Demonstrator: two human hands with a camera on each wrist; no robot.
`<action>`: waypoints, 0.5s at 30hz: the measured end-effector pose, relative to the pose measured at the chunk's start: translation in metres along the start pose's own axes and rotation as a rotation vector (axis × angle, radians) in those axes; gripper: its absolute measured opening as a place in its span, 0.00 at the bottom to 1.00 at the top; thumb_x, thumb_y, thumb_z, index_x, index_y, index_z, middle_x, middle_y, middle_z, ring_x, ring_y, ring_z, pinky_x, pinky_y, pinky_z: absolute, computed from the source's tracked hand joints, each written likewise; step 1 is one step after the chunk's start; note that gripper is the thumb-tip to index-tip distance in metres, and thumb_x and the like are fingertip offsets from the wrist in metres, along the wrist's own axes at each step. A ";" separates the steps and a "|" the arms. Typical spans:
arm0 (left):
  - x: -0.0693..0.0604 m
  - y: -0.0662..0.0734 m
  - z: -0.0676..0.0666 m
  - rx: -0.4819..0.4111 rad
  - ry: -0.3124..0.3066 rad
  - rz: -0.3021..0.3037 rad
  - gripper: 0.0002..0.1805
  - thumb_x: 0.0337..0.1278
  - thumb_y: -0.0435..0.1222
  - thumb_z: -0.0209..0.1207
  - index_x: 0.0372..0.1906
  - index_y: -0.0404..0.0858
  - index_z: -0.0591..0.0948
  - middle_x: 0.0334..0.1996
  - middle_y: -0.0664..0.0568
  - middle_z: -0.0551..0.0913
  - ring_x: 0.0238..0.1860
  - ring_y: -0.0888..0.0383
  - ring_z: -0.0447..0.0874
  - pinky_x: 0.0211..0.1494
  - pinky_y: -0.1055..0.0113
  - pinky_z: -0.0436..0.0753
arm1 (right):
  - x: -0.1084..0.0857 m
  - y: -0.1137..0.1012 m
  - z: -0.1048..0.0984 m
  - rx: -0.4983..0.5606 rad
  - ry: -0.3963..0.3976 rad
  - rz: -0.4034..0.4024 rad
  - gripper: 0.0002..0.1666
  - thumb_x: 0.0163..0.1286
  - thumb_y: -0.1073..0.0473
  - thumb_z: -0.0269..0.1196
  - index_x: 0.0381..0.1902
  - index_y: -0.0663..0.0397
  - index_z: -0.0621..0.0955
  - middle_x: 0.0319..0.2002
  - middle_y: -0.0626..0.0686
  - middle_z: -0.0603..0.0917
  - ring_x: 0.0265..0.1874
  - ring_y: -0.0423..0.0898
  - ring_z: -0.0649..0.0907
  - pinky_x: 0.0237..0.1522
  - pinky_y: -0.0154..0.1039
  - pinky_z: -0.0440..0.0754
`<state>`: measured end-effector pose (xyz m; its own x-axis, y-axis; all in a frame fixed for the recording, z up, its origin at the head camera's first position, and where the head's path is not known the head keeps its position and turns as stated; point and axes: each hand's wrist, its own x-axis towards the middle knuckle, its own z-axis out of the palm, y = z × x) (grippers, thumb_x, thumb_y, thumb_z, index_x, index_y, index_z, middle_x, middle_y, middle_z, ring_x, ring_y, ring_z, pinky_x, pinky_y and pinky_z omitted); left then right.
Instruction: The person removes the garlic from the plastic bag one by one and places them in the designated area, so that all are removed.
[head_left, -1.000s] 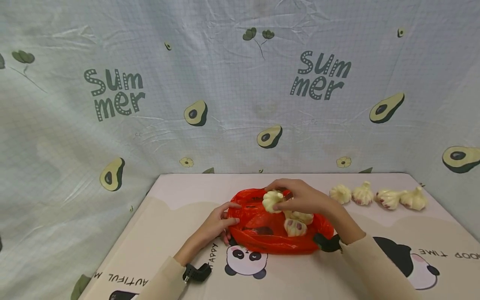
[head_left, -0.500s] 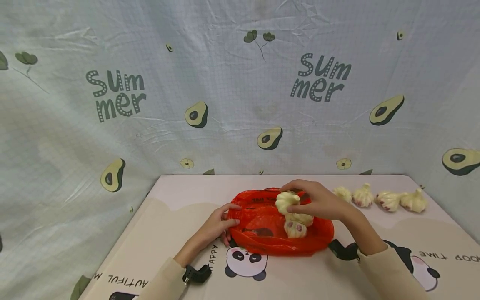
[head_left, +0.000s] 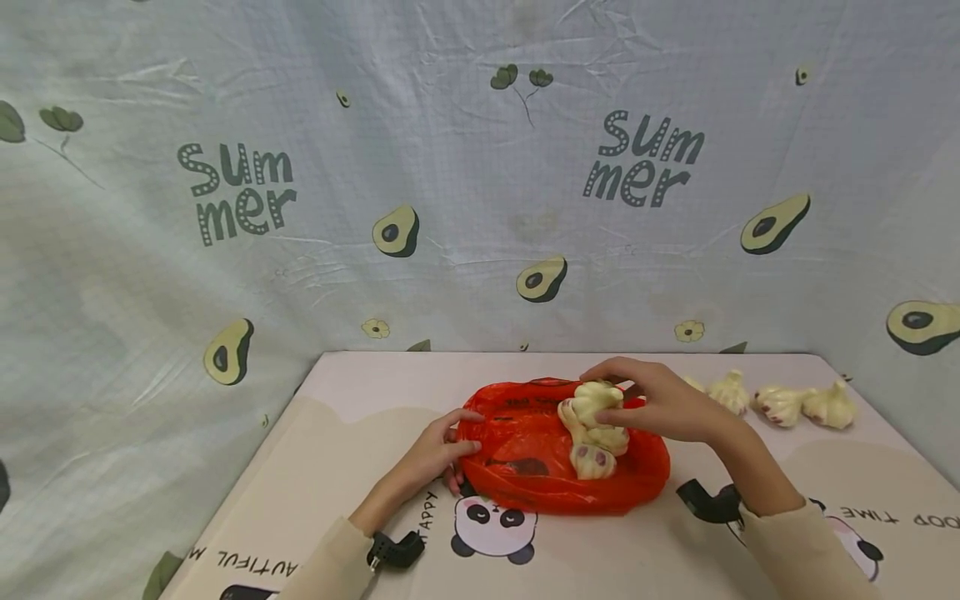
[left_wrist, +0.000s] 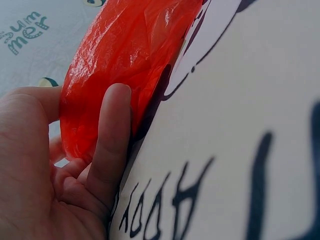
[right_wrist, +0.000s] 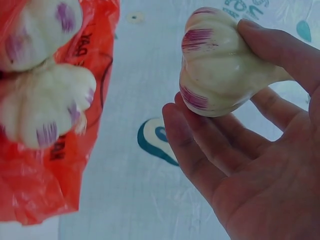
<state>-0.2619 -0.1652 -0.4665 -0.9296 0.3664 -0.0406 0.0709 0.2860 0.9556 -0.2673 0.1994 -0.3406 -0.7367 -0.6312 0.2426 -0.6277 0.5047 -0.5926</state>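
Observation:
A red plastic bag (head_left: 517, 442) lies spread with its rim rolled up into a shallow bowl. My left hand (head_left: 438, 450) holds its left rim, and in the left wrist view the thumb and fingers of that hand (left_wrist: 65, 165) lie around the red film. Over the bag's right side, my right hand (head_left: 667, 404) pinches a garlic bulb (head_left: 602, 400), seen with purple streaks in the right wrist view (right_wrist: 215, 62). Beneath it several garlic bulbs (head_left: 592, 461) sit inside the bag, partly covering one another.
At the back right of the table (head_left: 360, 467), several more garlic bulbs (head_left: 780, 406) stand in a row, one partly hidden behind the right hand. A patterned cloth (head_left: 465, 167) hangs behind and beside the table. Both wrists wear black bands (head_left: 393, 550).
My right hand has moved rightward within the bag with the garlic bulb, bringing it over the other bulbs. The left hand stays at the bag's rim.

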 end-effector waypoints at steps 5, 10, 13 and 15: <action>0.000 0.000 0.000 0.001 -0.003 -0.004 0.25 0.71 0.38 0.60 0.70 0.45 0.73 0.29 0.46 0.78 0.13 0.58 0.80 0.19 0.66 0.85 | -0.008 0.006 -0.007 -0.005 0.009 0.021 0.26 0.65 0.52 0.73 0.60 0.44 0.81 0.53 0.44 0.86 0.50 0.40 0.83 0.51 0.34 0.88; 0.000 -0.001 0.000 0.000 -0.009 0.000 0.26 0.70 0.38 0.61 0.70 0.43 0.73 0.29 0.46 0.77 0.13 0.58 0.80 0.18 0.67 0.84 | -0.012 0.014 -0.010 -0.013 0.006 0.043 0.26 0.66 0.50 0.73 0.60 0.43 0.81 0.53 0.44 0.86 0.50 0.38 0.83 0.50 0.34 0.88; 0.000 -0.001 0.000 0.003 -0.006 -0.001 0.25 0.71 0.38 0.60 0.70 0.43 0.73 0.29 0.45 0.77 0.13 0.58 0.80 0.19 0.66 0.84 | -0.013 0.017 -0.013 -0.023 -0.003 0.064 0.27 0.66 0.50 0.73 0.61 0.46 0.81 0.54 0.45 0.86 0.50 0.40 0.83 0.49 0.33 0.87; 0.000 0.000 0.000 0.001 -0.003 -0.004 0.25 0.70 0.37 0.61 0.70 0.43 0.73 0.29 0.45 0.77 0.13 0.58 0.80 0.19 0.66 0.85 | -0.014 0.018 -0.015 -0.024 -0.010 0.089 0.28 0.66 0.49 0.72 0.62 0.48 0.80 0.55 0.47 0.86 0.51 0.43 0.84 0.50 0.32 0.86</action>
<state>-0.2622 -0.1655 -0.4667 -0.9287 0.3681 -0.0450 0.0679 0.2881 0.9552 -0.2724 0.2267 -0.3431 -0.7873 -0.5889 0.1823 -0.5659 0.5730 -0.5928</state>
